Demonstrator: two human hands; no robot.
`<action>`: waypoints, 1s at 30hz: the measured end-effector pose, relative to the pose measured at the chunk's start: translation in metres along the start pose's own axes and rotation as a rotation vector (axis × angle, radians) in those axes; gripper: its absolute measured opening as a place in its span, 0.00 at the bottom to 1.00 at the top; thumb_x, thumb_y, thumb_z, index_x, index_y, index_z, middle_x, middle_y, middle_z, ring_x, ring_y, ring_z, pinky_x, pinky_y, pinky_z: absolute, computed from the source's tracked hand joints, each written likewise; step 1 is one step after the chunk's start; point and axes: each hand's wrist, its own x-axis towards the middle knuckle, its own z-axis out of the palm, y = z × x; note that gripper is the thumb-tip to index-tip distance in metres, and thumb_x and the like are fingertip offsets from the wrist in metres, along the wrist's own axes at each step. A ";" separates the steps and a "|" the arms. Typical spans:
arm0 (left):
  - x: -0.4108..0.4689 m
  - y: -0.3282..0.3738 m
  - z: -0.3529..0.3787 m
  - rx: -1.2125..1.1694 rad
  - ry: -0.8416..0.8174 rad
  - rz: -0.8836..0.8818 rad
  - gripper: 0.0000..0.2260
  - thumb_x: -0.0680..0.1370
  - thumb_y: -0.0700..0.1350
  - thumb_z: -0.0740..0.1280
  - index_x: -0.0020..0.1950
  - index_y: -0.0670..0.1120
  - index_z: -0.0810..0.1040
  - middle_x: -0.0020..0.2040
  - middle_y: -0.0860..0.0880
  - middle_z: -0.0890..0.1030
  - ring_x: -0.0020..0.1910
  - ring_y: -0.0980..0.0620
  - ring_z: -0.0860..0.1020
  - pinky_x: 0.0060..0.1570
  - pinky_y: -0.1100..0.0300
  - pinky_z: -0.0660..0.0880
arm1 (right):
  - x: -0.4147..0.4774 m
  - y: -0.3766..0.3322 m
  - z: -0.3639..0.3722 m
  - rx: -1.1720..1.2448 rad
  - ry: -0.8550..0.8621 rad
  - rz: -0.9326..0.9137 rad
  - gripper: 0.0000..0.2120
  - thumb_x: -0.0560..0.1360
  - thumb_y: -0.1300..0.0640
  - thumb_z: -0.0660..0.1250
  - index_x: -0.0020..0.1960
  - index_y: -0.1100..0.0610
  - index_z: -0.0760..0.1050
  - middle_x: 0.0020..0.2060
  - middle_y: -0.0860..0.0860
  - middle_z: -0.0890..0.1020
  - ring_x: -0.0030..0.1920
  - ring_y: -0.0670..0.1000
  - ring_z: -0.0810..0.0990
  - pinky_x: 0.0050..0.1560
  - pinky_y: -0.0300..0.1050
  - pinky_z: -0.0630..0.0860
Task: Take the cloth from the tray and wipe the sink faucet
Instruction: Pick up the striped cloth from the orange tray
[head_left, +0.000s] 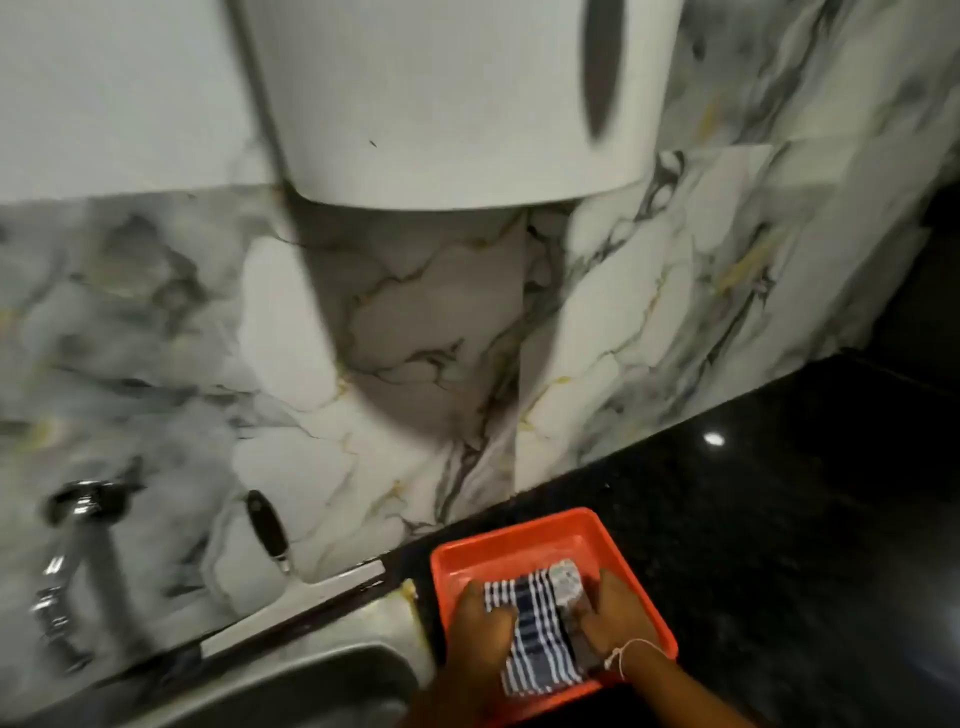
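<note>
Nearest to me, at the lower centre of the frame, my left hand (480, 621) lies on the left edge of the striped cloth (540, 636), its fingers curled together over the fabric. My right hand (615, 618) presses on the cloth's right side, fingers close together and bent down. Whether either hand has actually pinched fabric, I cannot tell through the blur.

The cloth lies folded inside the orange tray (524, 540), its long axis running from the near edge of the tray up and slightly right, towards the far corner. The stripes follow that line.

My worry is that lifting with both hands could drag the light tray along the dark counter (779, 493), or that the cloth unfolds and trails. Something pale and crumpled sits at the cloth's far end; it might come up with it.

Further off, at the lower left, is the sink (291, 686), and above it on the marble wall, the chrome faucet (72, 551), well apart from the tray.
</note>
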 end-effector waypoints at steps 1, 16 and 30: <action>0.013 -0.010 0.011 -0.034 0.009 -0.030 0.24 0.82 0.36 0.64 0.78 0.41 0.64 0.76 0.41 0.70 0.75 0.43 0.69 0.73 0.54 0.65 | 0.010 0.010 0.006 0.020 -0.018 0.060 0.24 0.74 0.44 0.65 0.62 0.60 0.71 0.62 0.60 0.79 0.63 0.59 0.77 0.63 0.50 0.73; 0.085 -0.037 0.042 0.001 0.101 -0.386 0.11 0.80 0.47 0.65 0.58 0.43 0.79 0.61 0.39 0.82 0.56 0.41 0.79 0.65 0.43 0.76 | 0.062 0.013 0.061 0.322 -0.090 0.278 0.17 0.76 0.50 0.65 0.56 0.62 0.78 0.54 0.63 0.84 0.55 0.62 0.81 0.56 0.53 0.78; 0.002 0.027 -0.093 0.220 0.072 0.036 0.10 0.76 0.43 0.68 0.53 0.57 0.76 0.55 0.52 0.83 0.60 0.48 0.80 0.67 0.49 0.75 | -0.042 -0.066 0.010 1.160 -0.641 0.331 0.15 0.65 0.62 0.72 0.51 0.67 0.80 0.39 0.64 0.87 0.40 0.63 0.85 0.42 0.54 0.82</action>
